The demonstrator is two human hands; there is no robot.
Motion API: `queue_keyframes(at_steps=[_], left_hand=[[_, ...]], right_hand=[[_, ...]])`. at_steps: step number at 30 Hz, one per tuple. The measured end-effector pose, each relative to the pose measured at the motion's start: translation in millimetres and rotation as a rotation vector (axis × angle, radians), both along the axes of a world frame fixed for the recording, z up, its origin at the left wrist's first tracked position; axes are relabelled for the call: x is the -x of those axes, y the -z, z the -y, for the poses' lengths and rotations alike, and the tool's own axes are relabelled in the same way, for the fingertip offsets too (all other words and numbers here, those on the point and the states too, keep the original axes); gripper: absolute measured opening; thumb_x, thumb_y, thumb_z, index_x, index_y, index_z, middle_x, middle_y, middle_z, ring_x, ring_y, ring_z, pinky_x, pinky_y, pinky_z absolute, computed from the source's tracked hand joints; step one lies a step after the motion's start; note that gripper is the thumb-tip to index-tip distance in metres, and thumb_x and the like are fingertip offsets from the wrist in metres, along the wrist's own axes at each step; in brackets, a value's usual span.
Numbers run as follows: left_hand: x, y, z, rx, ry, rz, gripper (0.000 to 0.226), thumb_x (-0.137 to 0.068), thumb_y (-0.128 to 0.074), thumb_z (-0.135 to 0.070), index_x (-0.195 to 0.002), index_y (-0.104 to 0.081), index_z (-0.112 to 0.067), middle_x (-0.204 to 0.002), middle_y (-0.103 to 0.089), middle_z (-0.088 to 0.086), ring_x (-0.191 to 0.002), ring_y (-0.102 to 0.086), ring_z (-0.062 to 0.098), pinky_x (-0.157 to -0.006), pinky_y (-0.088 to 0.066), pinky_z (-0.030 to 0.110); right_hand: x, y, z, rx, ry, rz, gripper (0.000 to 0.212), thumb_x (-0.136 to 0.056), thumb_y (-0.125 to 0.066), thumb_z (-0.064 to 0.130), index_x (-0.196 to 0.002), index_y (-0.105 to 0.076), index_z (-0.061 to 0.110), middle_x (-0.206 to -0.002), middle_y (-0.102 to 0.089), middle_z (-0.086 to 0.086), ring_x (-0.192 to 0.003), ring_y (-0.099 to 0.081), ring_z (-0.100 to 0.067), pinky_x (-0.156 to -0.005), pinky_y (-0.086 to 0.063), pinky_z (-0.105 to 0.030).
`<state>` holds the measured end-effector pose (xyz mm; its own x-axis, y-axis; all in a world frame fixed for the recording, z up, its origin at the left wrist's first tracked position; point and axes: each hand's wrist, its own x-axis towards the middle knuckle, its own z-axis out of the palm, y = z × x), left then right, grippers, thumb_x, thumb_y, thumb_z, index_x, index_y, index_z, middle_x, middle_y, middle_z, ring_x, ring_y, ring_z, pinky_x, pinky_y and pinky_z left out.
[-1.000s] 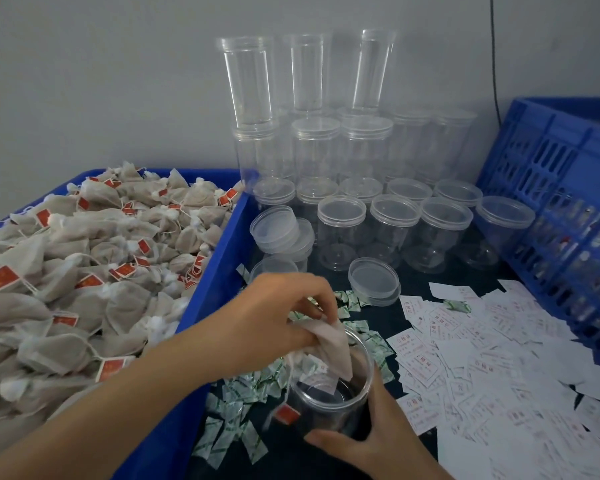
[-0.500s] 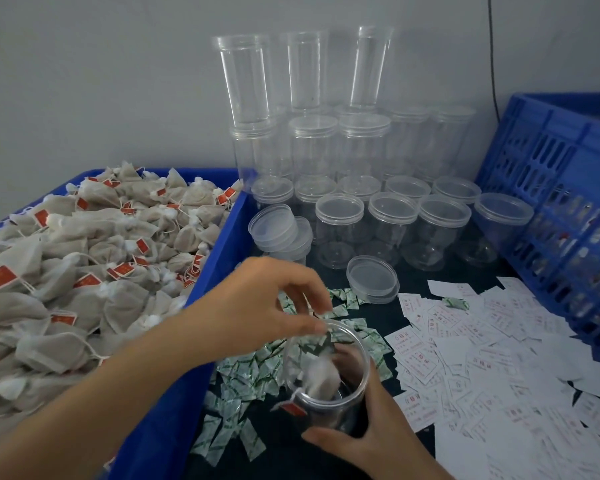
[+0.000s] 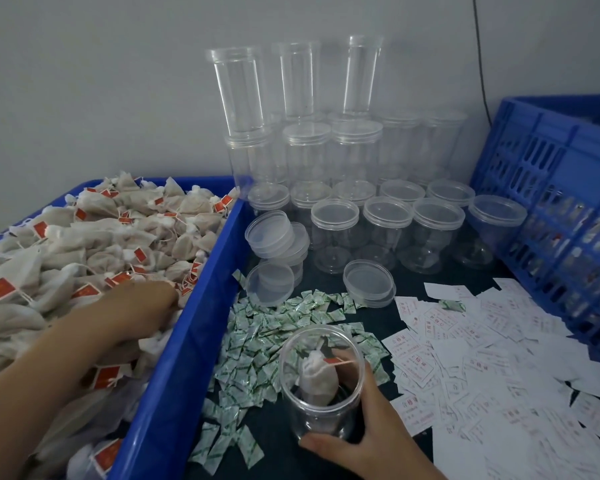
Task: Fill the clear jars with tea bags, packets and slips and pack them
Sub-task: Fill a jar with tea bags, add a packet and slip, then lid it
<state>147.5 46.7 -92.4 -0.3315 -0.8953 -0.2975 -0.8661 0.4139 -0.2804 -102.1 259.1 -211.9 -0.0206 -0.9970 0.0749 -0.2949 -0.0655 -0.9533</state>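
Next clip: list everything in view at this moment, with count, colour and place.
blue bin: one, blue, left
tea bags: heap, beige with red tags, in the bin
empty jars: many, clear, stacked at back by the wall
loose lids: several, clear, beside the bin
packets: pile, green-white, table centre
slips: many, white, table right
crate: one, blue, far right
open jar: one, clear, front centre, a tea bag inside
left hand: in the tea bag heap, grip unclear
right hand: grips the open jar
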Motion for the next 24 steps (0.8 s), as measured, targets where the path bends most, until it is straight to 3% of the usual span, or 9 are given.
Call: queue_keyframes(at_steps=[4,7,9,11,13,17,20,21,24], left_hand=[[-5,4,13,-0.021,0.026,-0.070,0.022,-0.094,-0.048,-0.018,-0.105,-0.066,-0.021,-0.097,-0.061,-0.004,-0.086,-0.059,0.011,-0.079,-0.051,0.028],[-12,4,21,-0.106,0.066,-0.097,0.021,-0.096,-0.050,-0.017,-0.106,-0.068,-0.020,-0.094,-0.058,-0.009,-0.085,-0.055,0.006,-0.075,-0.044,0.016],[-17,-4,25,-0.129,0.098,-0.109,0.015,-0.094,-0.054,-0.018,-0.097,-0.065,-0.026,-0.088,-0.054,-0.016,-0.080,-0.052,0.001,-0.067,-0.037,0.008],[-21,-14,25,-0.096,0.109,-0.159,0.016,-0.090,-0.061,-0.017,-0.080,-0.059,-0.030,-0.084,-0.055,-0.017,-0.077,-0.051,-0.001,-0.065,-0.038,0.010],[-25,-21,24,0.021,0.112,-0.338,0.021,-0.087,-0.068,-0.018,-0.073,-0.057,-0.029,-0.080,-0.059,-0.011,-0.077,-0.055,0.005,-0.070,-0.044,0.023],[-18,-43,7,0.146,0.094,-0.967,0.014,-0.088,-0.064,-0.014,-0.075,-0.060,-0.019,-0.078,-0.064,0.001,-0.074,-0.063,0.022,-0.067,-0.054,0.044],[5,-68,-22,0.072,0.104,-1.274,0.009,-0.081,-0.067,-0.020,-0.074,-0.064,-0.024,-0.075,-0.068,0.001,-0.067,-0.067,0.019,-0.060,-0.055,0.038],[16,-76,-35,0.021,0.136,-1.331,0.003,-0.077,-0.068,-0.025,-0.075,-0.066,-0.026,-0.075,-0.070,0.000,-0.066,-0.068,0.015,-0.059,-0.055,0.033],[47,-90,-72,-0.182,0.260,-1.422,0.012,-0.068,-0.070,-0.025,-0.076,-0.068,-0.018,-0.076,-0.072,0.004,-0.063,-0.070,0.018,-0.055,-0.056,0.023]], right_hand=[[1,-1,-1,-0.009,-0.006,0.017,0.096,-0.059,-0.090,0.061,-0.133,-0.029,0.061,-0.135,-0.052,0.029,-0.121,-0.055,0.008,-0.095,-0.044,-0.008],[1,-2,0,-0.002,-0.010,0.033,0.095,-0.060,-0.091,0.056,-0.135,-0.032,0.058,-0.137,-0.053,0.025,-0.123,-0.055,0.005,-0.095,-0.045,-0.009],[1,-2,1,-0.007,-0.010,0.033,0.095,-0.061,-0.091,0.055,-0.135,-0.032,0.058,-0.136,-0.053,0.026,-0.121,-0.056,0.006,-0.093,-0.044,-0.006],[1,-1,0,-0.013,-0.006,0.038,0.095,-0.062,-0.091,0.054,-0.137,-0.033,0.056,-0.135,-0.054,0.026,-0.120,-0.057,0.006,-0.092,-0.044,-0.005],[0,0,0,-0.010,-0.005,0.036,0.096,-0.061,-0.091,0.055,-0.137,-0.033,0.055,-0.135,-0.055,0.024,-0.120,-0.057,0.005,-0.092,-0.045,-0.006],[0,1,0,-0.010,0.003,0.023,0.097,-0.060,-0.091,0.058,-0.136,-0.031,0.058,-0.135,-0.054,0.026,-0.119,-0.057,0.006,-0.092,-0.044,-0.004],[0,2,0,-0.007,0.009,0.015,0.097,-0.059,-0.091,0.058,-0.136,-0.032,0.059,-0.135,-0.055,0.025,-0.119,-0.057,0.007,-0.092,-0.043,-0.004],[-1,2,0,-0.006,0.009,0.013,0.096,-0.059,-0.091,0.058,-0.135,-0.032,0.059,-0.135,-0.055,0.025,-0.119,-0.057,0.007,-0.092,-0.043,-0.004],[0,0,-1,-0.009,0.003,0.014,0.094,-0.059,-0.091,0.059,-0.134,-0.033,0.059,-0.135,-0.054,0.025,-0.120,-0.056,0.006,-0.092,-0.043,-0.005]])
